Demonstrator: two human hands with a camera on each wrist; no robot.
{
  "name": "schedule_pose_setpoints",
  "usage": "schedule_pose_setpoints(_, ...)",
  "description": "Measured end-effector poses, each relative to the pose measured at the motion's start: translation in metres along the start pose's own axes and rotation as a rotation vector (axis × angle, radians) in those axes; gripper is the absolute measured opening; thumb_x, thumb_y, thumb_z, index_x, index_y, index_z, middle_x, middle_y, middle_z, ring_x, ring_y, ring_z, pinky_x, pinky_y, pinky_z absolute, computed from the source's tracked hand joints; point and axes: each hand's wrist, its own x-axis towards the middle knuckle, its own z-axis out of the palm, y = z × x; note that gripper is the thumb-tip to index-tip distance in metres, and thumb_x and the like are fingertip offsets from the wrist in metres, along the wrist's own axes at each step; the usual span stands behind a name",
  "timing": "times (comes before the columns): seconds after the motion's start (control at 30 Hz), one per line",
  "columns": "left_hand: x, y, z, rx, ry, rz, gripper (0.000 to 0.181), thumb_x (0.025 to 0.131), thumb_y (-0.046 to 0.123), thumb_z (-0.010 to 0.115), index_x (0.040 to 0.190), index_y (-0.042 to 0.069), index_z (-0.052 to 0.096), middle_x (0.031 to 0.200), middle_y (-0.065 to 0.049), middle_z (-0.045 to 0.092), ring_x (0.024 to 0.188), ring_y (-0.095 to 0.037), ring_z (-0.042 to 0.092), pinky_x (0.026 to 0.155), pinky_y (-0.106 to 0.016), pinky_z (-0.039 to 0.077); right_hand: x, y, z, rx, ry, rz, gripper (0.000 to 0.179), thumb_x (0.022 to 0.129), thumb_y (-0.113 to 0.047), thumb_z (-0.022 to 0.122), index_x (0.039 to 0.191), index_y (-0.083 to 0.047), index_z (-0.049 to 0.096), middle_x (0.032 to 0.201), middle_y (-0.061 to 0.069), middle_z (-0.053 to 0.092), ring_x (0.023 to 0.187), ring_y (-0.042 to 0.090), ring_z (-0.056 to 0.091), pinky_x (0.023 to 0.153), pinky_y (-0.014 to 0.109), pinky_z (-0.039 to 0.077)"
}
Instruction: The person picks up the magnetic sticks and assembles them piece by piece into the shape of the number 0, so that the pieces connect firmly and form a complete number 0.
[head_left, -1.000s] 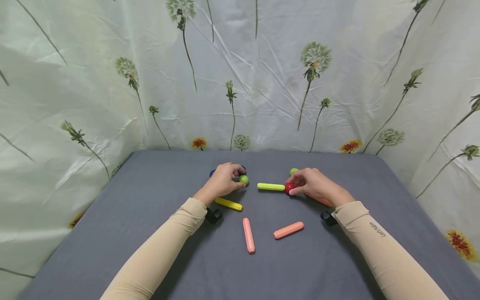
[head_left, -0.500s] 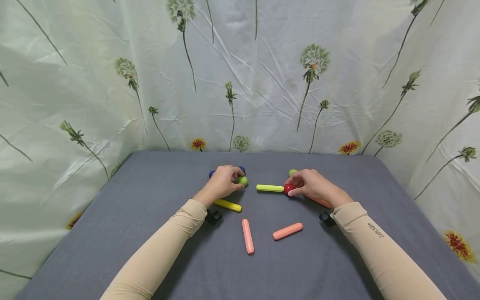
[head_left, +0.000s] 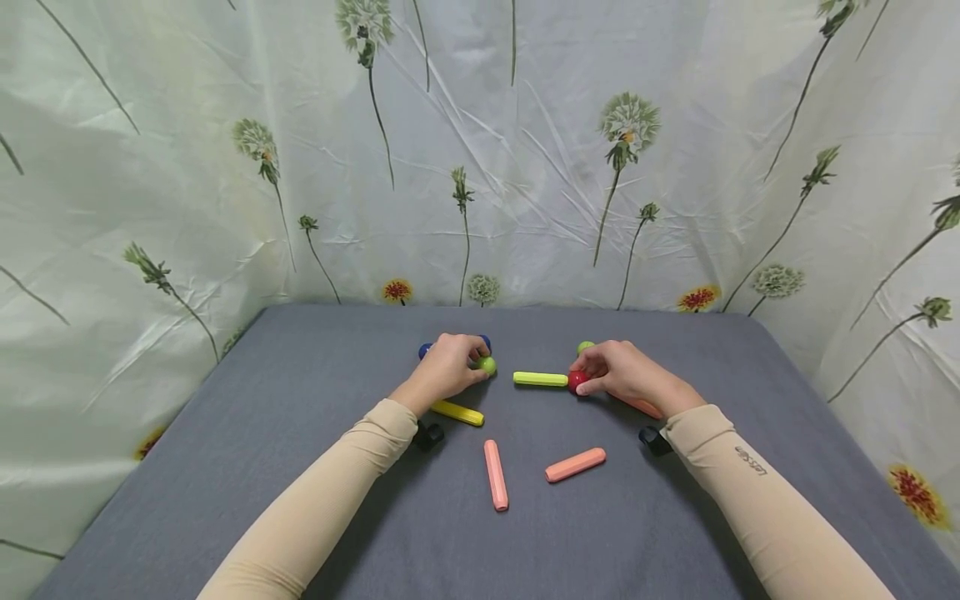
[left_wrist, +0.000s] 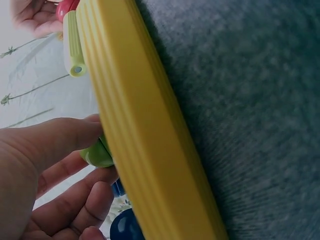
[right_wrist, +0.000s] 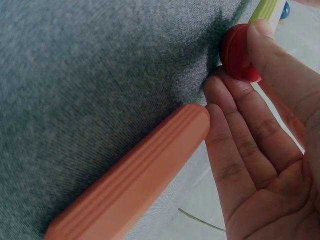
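My left hand [head_left: 448, 367] pinches a shiny green ball [head_left: 487, 366] between thumb and fingers. A yellow grooved stick [left_wrist: 145, 120] lies just below that hand, large in the left wrist view. On the other side, my right hand [head_left: 630, 373] pinches a red ball [head_left: 577, 382] with thumb and fingertips. Against the red ball sits one end of a lime-green stick [head_left: 540, 379], whose free end points left and shows a hole in the left wrist view. An orange stick [right_wrist: 135, 175] lies beneath the right hand, its tip right at the fingers.
Two blue balls [head_left: 425, 350] lie behind the left hand, partly hidden. Another green ball [head_left: 585, 346] peeks out behind the right hand. Nearer the front are a pink stick [head_left: 496, 475] and a salmon stick [head_left: 575, 465]. A flowered curtain [head_left: 525, 167] hangs behind the grey-covered table [head_left: 300, 400].
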Motion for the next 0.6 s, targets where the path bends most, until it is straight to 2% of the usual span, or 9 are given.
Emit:
schedule_pose_setpoints(0.23,-0.0031,0.0016,0.0015,0.027,0.015,0.032,0.021,0.094,0.020,0.086,0.112,0.013,0.078,0.109,-0.009,0.078,0.099,-0.024,0.073,0.085,-0.039,0.061,0.0005,0.0009,0.0009,-0.003,0.000,-0.004,0.029,0.093,-0.018,0.086,0.119,-0.006,0.079,0.105,0.006,0.081,0.098,0.017,0.074,0.087,0.040,0.061)
schedule_pose_setpoints(0.6,-0.0049,0.0089,-0.0001,-0.033,0.000,0.052,0.020,0.092,0.018,0.087,0.109,0.012,0.078,0.105,-0.008,0.079,0.097,-0.022,0.074,0.085,-0.037,0.061,0.0004,0.0013,0.0008,-0.002,0.003,-0.002,0.029,0.093,-0.018,0.085,0.119,-0.007,0.079,0.105,0.005,0.081,0.098,0.016,0.074,0.086,0.039,0.060)
